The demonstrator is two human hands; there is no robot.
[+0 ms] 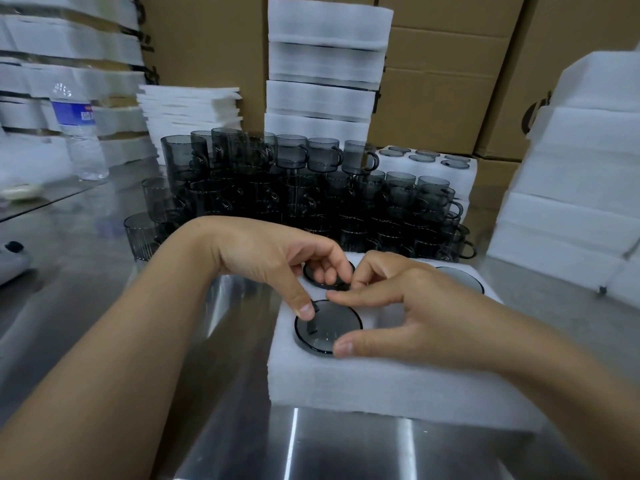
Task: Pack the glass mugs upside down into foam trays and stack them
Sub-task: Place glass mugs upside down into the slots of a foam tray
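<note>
While my right grip (398,306) pinches the upturned mug (329,327) across its base, my left grip (270,258) lays its thumb on the same rim; left fingers curled over second mug (311,273) just beyond, hold uncertain; both mugs seated in foam tray (346,382); loose mugs (294,195) stacked beyond, on desk (86,289).
</note>
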